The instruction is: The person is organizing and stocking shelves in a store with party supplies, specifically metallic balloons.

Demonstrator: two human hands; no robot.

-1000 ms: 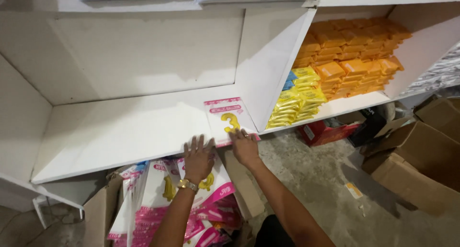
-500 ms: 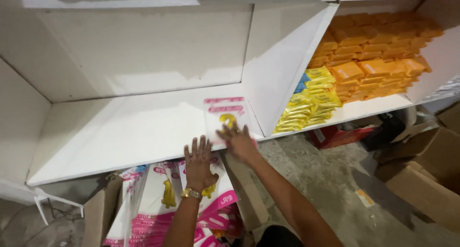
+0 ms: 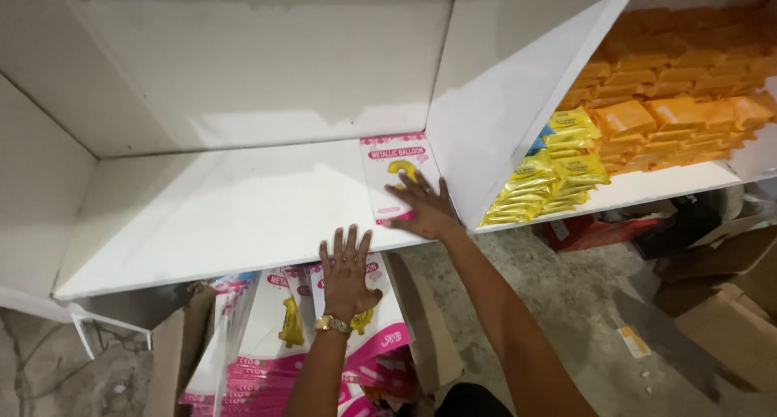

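Note:
My right hand [image 3: 424, 206] lies flat, fingers spread, on a white and pink balloon packet [image 3: 392, 162] with a gold shape printed on it. The packet rests on the white shelf [image 3: 227, 215], against the right divider. My left hand [image 3: 348, 273], wearing a gold watch, is spread open at the shelf's front edge, above more packets of the same kind [image 3: 283, 336] standing in a cardboard box [image 3: 166, 360] below. Its fingertips touch the shelf edge and it holds nothing.
A white divider panel [image 3: 510, 110] separates this shelf bay from the bay to the right, which holds stacks of yellow packets [image 3: 558, 170] and orange packets [image 3: 680, 101]. Brown cardboard boxes [image 3: 728, 320] stand on the concrete floor at the right. A red packet [image 3: 595, 231] lies under the right shelf.
My right hand has pushed the balloon packet deeper onto the shelf, toward the divider. My left hand has stayed at the shelf's front edge above the box.

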